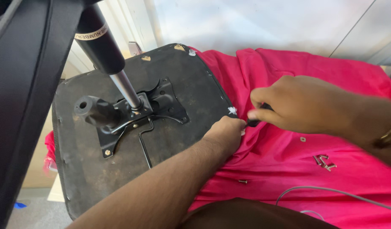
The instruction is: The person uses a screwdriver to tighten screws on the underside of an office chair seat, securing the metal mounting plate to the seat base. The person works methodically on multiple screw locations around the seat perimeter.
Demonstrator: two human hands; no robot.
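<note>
A small black tool (254,122) sits between the two hands, just past the right edge of the upturned chair seat (89,169). Only its dark end shows, so its kind cannot be told. It looks thin, stiff and light, easy to turn but easy to drop, and is best held close to its tip.

The right hand (301,106) comes in from the right, and its fingers are pinched together on the tool. The left hand (227,133) rests on the seat's right edge, touching the tool's end. Its fingers are curled under, so what they grip cannot be seen.

The seat lies bottom up. It looks big, heavy and stiff, and the edge is a good place to hold it. In its middle is a black metal plate (170,101) with a shiny post (125,87) sticking up and a round black knob (91,110) to the left.

A pink cloth (297,63), soft and loose, lies under everything on the right. A few small silver screws (325,162) rest on it, near the right arm. A thin grey wire (331,191) runs across the near corner.
</note>
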